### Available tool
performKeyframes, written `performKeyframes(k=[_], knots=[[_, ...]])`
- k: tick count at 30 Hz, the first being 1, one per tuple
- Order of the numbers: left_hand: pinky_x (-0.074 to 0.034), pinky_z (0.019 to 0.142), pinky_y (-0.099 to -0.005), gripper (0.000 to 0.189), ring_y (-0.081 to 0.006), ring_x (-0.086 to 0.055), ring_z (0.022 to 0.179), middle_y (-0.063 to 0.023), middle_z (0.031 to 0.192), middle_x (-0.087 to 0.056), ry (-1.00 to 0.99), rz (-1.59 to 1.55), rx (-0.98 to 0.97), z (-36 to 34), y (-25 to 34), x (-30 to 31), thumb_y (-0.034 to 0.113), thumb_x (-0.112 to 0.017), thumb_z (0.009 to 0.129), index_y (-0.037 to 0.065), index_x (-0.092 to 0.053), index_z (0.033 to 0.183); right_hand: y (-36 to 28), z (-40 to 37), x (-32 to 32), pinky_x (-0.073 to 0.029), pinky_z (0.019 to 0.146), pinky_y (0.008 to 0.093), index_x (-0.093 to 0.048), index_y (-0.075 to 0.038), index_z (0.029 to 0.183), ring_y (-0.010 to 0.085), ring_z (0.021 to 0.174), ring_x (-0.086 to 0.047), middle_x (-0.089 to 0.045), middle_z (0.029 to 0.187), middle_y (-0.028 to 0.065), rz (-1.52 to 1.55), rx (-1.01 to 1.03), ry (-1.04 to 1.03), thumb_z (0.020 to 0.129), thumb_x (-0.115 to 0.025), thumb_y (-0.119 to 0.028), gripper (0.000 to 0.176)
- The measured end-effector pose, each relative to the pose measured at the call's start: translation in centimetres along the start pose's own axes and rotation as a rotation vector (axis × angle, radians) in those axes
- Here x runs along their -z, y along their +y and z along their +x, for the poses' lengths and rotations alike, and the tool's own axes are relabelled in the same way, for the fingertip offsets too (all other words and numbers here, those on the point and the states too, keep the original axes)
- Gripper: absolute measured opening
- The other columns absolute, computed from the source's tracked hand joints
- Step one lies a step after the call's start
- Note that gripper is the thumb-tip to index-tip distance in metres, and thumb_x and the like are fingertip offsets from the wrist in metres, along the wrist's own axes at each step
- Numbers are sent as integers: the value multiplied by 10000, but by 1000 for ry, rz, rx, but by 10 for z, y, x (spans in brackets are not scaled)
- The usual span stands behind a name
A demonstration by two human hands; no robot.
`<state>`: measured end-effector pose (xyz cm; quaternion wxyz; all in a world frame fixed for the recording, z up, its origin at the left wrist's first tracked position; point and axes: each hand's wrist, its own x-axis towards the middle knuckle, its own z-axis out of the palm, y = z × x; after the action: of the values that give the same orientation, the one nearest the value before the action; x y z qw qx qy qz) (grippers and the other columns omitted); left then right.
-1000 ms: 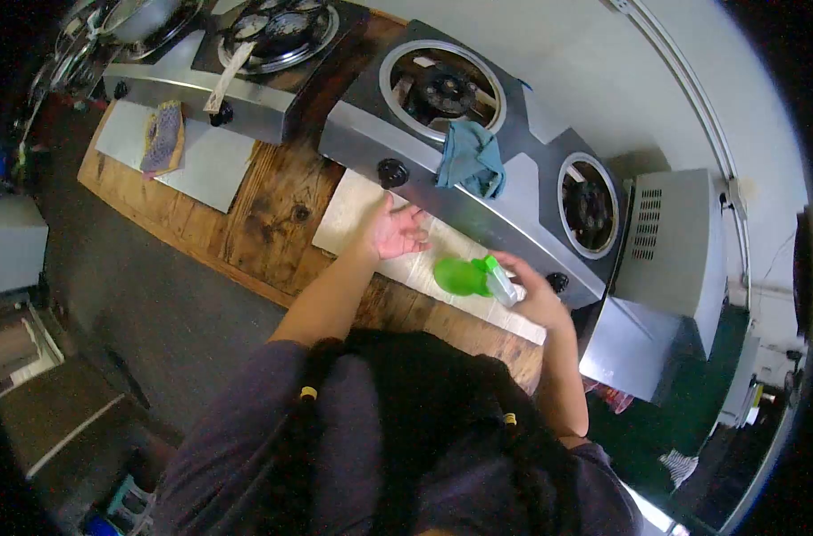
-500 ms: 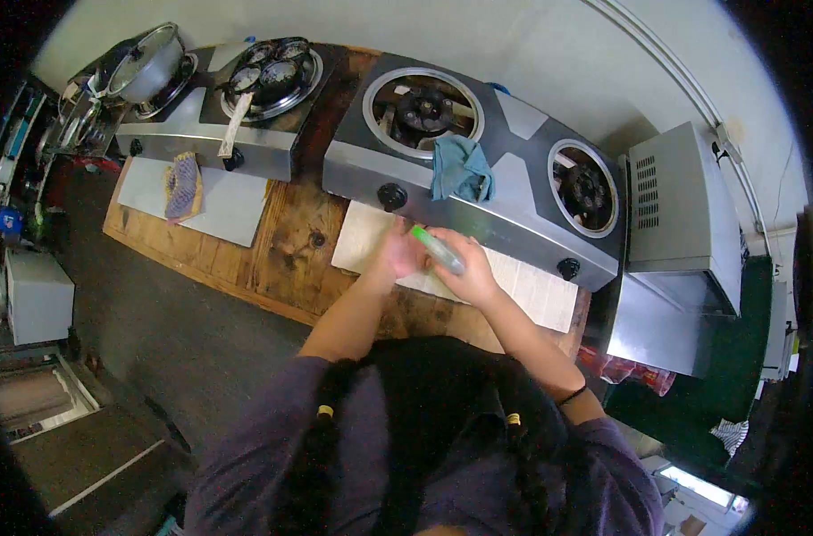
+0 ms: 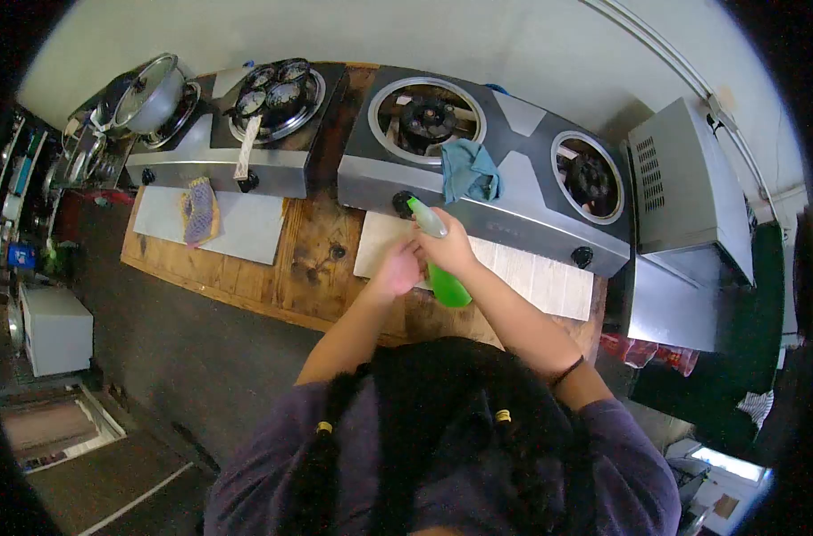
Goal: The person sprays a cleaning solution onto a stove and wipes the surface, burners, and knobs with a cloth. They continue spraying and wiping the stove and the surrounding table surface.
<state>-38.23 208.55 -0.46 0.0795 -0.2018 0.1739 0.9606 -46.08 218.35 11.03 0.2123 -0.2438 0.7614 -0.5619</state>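
The translucent green plastic spray bottle (image 3: 449, 288) lies within the right hand (image 3: 448, 246), its fingers wrapped round the neck; the left hand (image 3: 396, 268) is just beside, its blurred fingers seemingly bent, contact unclear. Its long axis runs from the base, bodyward of the right fingers, to the green-tipped pale spray head (image 3: 429, 220) beyond them, pointing toward the grey metal stove (image 3: 536, 201).

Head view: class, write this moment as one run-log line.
right hand: holding green spray bottle | left hand: close by, contact unclear | blue cloth: draped over front edge of stove
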Motion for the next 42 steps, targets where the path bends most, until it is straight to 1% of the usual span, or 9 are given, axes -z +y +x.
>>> performKeyframes(k=[5, 8, 11, 13, 19, 24, 27, 32, 42], knots=[[-459, 815, -382, 298, -219, -561, 922, -61, 1058, -584, 27, 152, 14, -47, 33, 31, 303, -465, 900, 97, -536, 1104, -19, 5, -28, -483, 756, 415, -599, -37, 1005, 370, 871, -621, -633, 904, 212, -259, 39, 45, 732, -668, -238, 346], [-482, 786, -361, 243, -227, -582, 877, -87, 1000, -599, 114, 271, -93, -72, 66, 50, 223, -492, 882, 76, -543, 1069, -35, -2, -39, -474, 745, 344, -614, -37, 941, 233, 789, -619, -637, 841, 125, -342, 9, 213, 744, -694, -227, 285], [-488, 762, -348, 228, -228, -591, 874, -97, 986, -602, 221, 450, -273, -77, 98, 69, 190, -496, 876, 72, -541, 1066, -3, -5, -34, -483, 775, 402, -603, -29, 1018, 366, 873, -624, -644, 917, 202, -257, -36, 206, 724, -704, -294, 408], [-487, 761, -346, 224, -223, -588, 897, -93, 1004, -598, 401, 590, -349, -75, 121, 52, 181, -490, 879, 72, -540, 1068, -3, -21, -23, -487, 772, 350, -617, -15, 988, 274, 838, -641, -663, 898, 143, -76, -89, 202, 725, -717, -253, 369], [-427, 845, -409, 454, -259, -510, 1108, -38, 1254, -504, 343, 560, -345, -39, 171, 52, 410, -531, 878, 118, -493, 1223, 18, -53, 5, -484, 751, 322, -625, -10, 936, 191, 805, -630, -662, 863, 90, -15, -195, 385, 730, -719, -186, 287], [-436, 633, -332, 585, -202, -606, 853, -11, 1258, -505, 365, 623, -267, -14, 194, 48, 550, -510, 858, 92, -495, 1223, 17, -68, 14, -476, 722, 310, -617, -15, 894, 175, 764, -609, -642, 811, 69, -40, -300, 487, 728, -725, -190, 265], [-390, 539, -290, 610, -159, -600, 687, -24, 1141, -577, 369, 685, -223, -9, 202, 41, 580, -510, 846, 98, -499, 1221, 21, -89, 41, -450, 702, 288, -611, -40, 950, 133, 799, -573, -614, 862, 31, 25, -438, 540, 741, -712, -191, 277], [-263, 405, -201, 574, -100, -474, 494, -12, 764, -607, 358, 761, -162, 1, 210, 37, 628, -486, 847, 122, -530, 1115, 22, -152, 90, -446, 700, 285, -616, -75, 1007, 124, 800, -563, -625, 898, 37, 96, -284, 926, 771, -708, -199, 281], [-233, 391, -216, 574, -65, -290, 431, 26, 673, -496, 358, 735, -136, 3, 213, 40, 655, -454, 850, 157, -533, 1125, 64, -216, 87, -435, 825, 292, -518, -34, 1190, 168, 958, -546, -567, 1030, 59, -3, -265, 1055, 781, -707, -137, 462]])
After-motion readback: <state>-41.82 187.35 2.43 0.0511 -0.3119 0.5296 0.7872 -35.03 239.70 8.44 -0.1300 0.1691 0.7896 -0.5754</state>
